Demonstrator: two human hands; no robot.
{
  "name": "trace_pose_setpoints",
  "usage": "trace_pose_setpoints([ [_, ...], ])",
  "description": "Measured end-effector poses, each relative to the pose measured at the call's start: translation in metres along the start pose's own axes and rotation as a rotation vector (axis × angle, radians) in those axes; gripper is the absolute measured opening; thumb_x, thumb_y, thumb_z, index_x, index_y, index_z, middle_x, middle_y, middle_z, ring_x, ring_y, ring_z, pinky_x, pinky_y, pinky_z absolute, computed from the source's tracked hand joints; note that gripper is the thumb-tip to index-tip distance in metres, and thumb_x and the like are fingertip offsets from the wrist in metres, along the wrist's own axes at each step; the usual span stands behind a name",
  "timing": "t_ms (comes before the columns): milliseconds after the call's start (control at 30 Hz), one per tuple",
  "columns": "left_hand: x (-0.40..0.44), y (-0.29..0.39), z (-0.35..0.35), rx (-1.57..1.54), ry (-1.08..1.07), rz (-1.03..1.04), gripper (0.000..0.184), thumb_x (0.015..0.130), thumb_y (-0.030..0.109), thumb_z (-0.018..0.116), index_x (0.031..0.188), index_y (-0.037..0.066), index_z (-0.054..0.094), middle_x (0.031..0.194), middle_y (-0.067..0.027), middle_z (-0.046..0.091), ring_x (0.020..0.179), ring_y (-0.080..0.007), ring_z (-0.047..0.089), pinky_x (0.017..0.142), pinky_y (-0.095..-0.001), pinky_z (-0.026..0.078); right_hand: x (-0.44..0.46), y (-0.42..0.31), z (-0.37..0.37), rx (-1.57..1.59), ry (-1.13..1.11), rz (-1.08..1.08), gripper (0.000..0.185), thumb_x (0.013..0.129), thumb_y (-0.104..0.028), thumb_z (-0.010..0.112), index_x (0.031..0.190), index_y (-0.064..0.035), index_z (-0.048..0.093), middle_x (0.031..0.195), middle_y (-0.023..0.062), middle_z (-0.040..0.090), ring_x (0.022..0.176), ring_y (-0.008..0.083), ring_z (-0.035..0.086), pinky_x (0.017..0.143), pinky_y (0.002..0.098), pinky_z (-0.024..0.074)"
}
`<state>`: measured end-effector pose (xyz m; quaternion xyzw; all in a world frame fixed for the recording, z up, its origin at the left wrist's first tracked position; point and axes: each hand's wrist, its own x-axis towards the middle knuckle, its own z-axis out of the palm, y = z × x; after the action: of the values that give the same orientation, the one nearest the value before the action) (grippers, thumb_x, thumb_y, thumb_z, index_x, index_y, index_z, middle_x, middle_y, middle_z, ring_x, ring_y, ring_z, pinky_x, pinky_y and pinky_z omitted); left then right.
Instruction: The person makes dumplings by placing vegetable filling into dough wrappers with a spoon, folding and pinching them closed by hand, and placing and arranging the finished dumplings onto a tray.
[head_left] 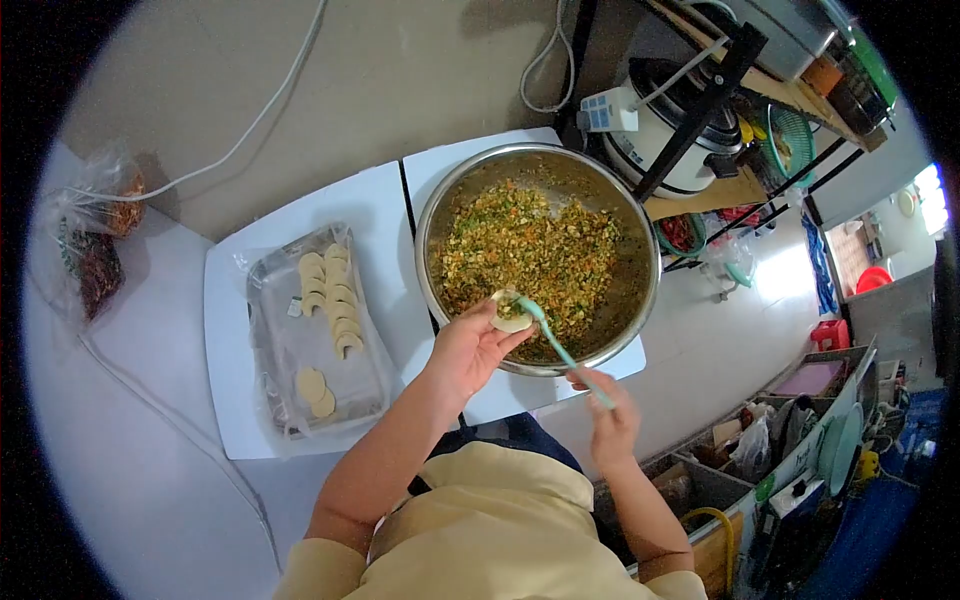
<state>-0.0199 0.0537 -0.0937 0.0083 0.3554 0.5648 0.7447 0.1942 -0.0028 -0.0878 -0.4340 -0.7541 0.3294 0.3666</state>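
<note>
Dough round feel: super light, probably soft and floppy, so a torn edge is the likely risk if it's pinched hard; best supported from below and held by the rim.
Filling feel: looks damp and crumbly, probably easily spilled off the sides.
Dough round spot: the thin pale-cream dough circle [512,319] is held near the centre of the frame, over the lower edge of the wide shiny steel bowl [622,305].
Left hand: the dough is cradled in the loosely curled fingers of the left hand [470,350].
Right hand: the slim mint-green utensil [560,348] is gripped by its handle, fingers closed round it, in the right hand [613,425]; its tip is set at the dough, though contact can't be told.
Dough look: smooth, pale, with a little chopped green-and-yellow filling [575,250] showing in the middle.
Tray, centre left: folded cream crescents [342,300] are lined up on the plastic-lined rectangular tray [285,350], with flat dough discs [311,384] laid below.
</note>
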Motion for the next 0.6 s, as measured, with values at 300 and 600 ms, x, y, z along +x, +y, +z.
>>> trace_pose_setpoints([
  [300,-0.007,0.006,0.009,0.018,-0.157,-0.071,0.039,0.092,0.004,0.048,0.129,-0.006,0.041,0.123,-0.0215,0.051,0.119,-0.0313,0.049,0.103,-0.0376,0.041,0.024,0.018,-0.024,0.131,0.203,0.115,0.027,0.086,-0.010,0.057,0.111,-0.0022,0.061,0.099,0.0129,0.065,0.087,0.0266,0.061,0.079,0.0401,0.0477],
  [600,-0.024,0.003,0.023,0.216,-0.193,-0.039,0.043,0.089,-0.001,0.050,0.130,-0.006,0.039,0.123,-0.0204,0.051,0.116,-0.0301,0.051,0.103,-0.0347,0.041,0.041,-0.013,-0.021,-0.411,0.001,-0.105,0.030,0.070,-0.009,0.070,0.100,-0.0088,0.066,0.091,0.0084,0.058,0.088,0.0285,0.055,0.076,0.0377,0.0424],
])
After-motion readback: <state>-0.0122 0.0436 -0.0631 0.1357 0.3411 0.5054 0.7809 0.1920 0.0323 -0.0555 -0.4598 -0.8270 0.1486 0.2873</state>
